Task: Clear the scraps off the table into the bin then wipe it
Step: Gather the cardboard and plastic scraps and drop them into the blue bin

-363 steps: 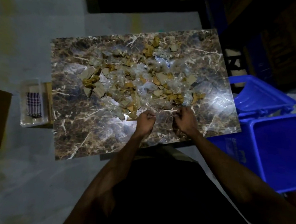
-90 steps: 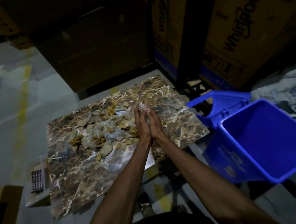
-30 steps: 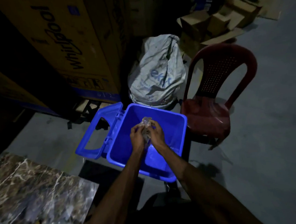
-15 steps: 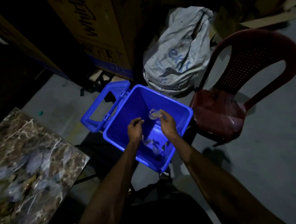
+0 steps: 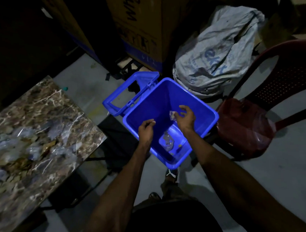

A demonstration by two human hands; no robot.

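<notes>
Both my hands hang over the open blue bin. My left hand holds nothing, its fingers loosely curled. My right hand has its fingers spread, and a small clear plastic scrap sits at its fingertips; whether it still clings there I cannot tell. Clear plastic and a few brown scraps lie on the bin's bottom. The marble-patterned table stands at the left, with several plastic and cardboard scraps scattered on it.
The bin's lid hangs open toward the table. A dark red plastic chair stands right of the bin, a grey sack behind it. Large cardboard boxes line the back. My foot is just under the bin's near edge.
My hands have spread apart over the bin and most of the handful has fallen to its bottom. My view has swung slightly left and down.
</notes>
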